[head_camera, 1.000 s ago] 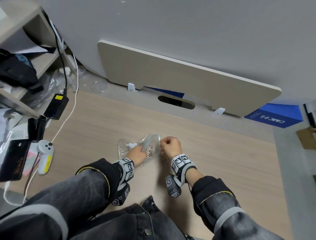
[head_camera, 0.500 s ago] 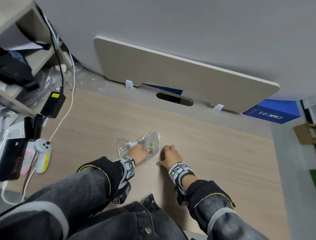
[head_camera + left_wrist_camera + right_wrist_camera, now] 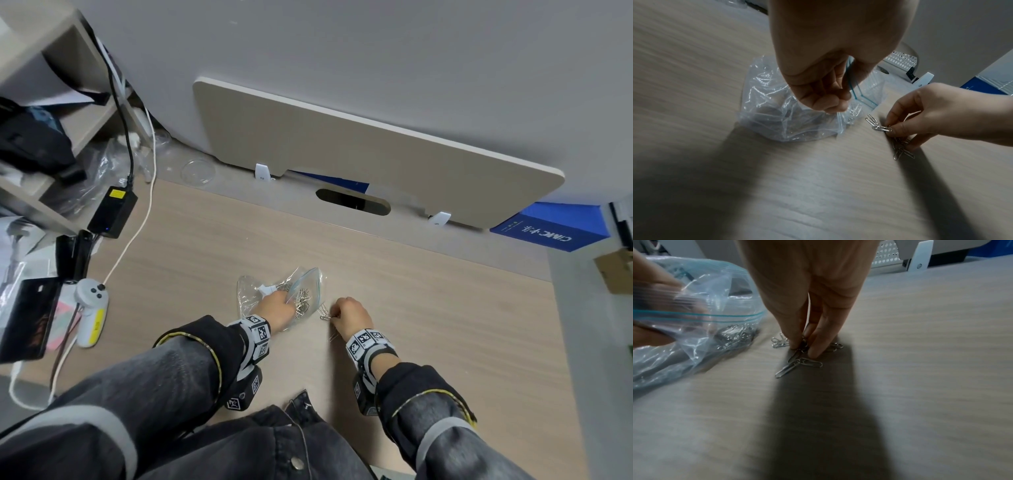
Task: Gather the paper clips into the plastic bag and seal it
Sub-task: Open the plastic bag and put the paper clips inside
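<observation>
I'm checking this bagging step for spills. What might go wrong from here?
The right hand pinches only some of the loose paper clips; linked ones may dangle and drop on the desk. The left hand holds just one edge of the plastic bag, so its mouth could sag, and clips already inside might slide out.

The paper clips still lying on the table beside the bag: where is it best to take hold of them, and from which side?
Probably from above, pinching the tangled middle of the loose paper clips, where the right hand already has its fingertips. They lie flat on the table and overlap, so a pinch there may lift several at once.
</observation>
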Tool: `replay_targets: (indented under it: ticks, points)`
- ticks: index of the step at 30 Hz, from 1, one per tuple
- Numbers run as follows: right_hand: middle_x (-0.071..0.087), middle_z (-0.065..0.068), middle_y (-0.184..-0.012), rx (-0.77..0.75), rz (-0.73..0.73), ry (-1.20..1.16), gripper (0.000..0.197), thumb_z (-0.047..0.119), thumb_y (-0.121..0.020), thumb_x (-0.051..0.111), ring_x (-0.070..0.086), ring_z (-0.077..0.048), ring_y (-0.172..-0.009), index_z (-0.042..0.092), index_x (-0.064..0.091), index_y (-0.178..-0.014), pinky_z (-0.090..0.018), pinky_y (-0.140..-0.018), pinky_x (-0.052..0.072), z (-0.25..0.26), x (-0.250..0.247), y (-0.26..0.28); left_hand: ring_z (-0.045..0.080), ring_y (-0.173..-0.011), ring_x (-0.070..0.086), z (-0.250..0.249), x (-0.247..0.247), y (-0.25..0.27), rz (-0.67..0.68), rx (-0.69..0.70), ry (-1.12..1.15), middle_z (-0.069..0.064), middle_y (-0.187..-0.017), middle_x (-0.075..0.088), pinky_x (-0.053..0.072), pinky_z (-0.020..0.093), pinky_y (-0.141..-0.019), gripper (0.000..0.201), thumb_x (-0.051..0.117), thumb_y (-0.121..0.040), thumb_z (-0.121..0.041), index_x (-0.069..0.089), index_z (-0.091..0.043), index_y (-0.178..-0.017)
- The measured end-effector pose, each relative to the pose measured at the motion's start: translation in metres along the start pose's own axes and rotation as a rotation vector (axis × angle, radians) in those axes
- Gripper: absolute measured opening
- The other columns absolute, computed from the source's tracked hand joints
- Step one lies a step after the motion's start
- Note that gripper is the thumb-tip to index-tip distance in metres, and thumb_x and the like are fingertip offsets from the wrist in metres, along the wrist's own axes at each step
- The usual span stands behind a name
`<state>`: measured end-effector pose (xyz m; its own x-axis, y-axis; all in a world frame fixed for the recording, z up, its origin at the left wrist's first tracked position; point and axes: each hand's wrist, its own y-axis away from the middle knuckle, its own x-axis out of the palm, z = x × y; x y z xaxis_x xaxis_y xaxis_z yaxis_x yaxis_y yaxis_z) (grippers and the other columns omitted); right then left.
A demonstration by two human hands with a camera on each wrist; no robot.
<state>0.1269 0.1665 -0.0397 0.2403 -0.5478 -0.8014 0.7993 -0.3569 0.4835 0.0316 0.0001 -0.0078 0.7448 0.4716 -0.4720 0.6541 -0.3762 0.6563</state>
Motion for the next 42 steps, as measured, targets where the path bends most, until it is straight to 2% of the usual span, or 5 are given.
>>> replay_targets:
  ticks: [6, 14, 26, 36, 42]
  points:
    - [0.067, -0.001, -0.078, 0.095, 0.012, -0.226, 0.031, 0.004, -0.074, 0.063, 0.066, -0.024, -0.083, 0.027, 0.051, -0.057, -0.03, -0.075, 0.053, -0.007, -0.006, -0.002, 0.029, -0.069, 0.06, 0.0, 0.0, -0.001, -0.004, -0.004, 0.01, 0.008, -0.073, 0.061, 0.054, 0.041, -0.077, 0.024, 0.044, -0.086, -0.02, 0.064, -0.005, -0.088]
    - [0.061, -0.007, -0.06, 0.185, -0.01, -0.699, 0.02, -0.008, -0.074, 0.064, 0.059, -0.014, -0.043, 0.01, 0.06, -0.066, -0.023, -0.046, 0.052, 0.01, -0.036, -0.005, 0.03, -0.078, 0.065, 0.0, 0.0, 0.001, 0.015, -0.011, 0.004, 0.01, -0.079, 0.066, 0.054, 0.037, -0.078, 0.023, 0.043, -0.085, -0.025, 0.062, -0.012, -0.083]
    - [0.069, -0.011, -0.066, 0.112, -0.134, -0.637, 0.015, 0.009, -0.081, 0.059, 0.07, -0.032, -0.062, 0.013, 0.067, -0.069, -0.047, -0.067, 0.06, 0.038, -0.036, -0.02, 0.028, -0.067, 0.059, -0.003, 0.0, 0.0, 0.02, -0.014, 0.027, 0.005, -0.07, 0.06, 0.054, 0.039, -0.074, 0.019, 0.043, -0.086, -0.02, 0.056, -0.019, -0.072]
    - [0.064, -0.013, -0.111, 0.38, 0.074, -0.178, 0.026, 0.013, -0.084, 0.053, 0.062, -0.032, -0.104, 0.006, 0.061, -0.107, -0.031, -0.084, 0.049, -0.026, -0.024, 0.007, 0.028, -0.074, 0.06, -0.012, 0.007, 0.001, 0.062, 0.032, -0.031, 0.008, -0.077, 0.062, 0.05, 0.035, -0.075, 0.025, 0.04, -0.093, -0.019, 0.061, -0.012, -0.082]
    - [0.072, -0.011, -0.088, 0.36, 0.081, -0.478, 0.021, 0.002, -0.075, 0.054, 0.071, -0.031, -0.083, 0.019, 0.066, -0.071, -0.045, -0.079, 0.06, -0.019, -0.006, 0.004, 0.031, -0.085, 0.064, -0.013, 0.01, 0.001, 0.055, 0.036, -0.062, 0.011, -0.083, 0.063, 0.05, 0.035, -0.079, 0.026, 0.039, -0.094, -0.019, 0.062, -0.008, -0.09]
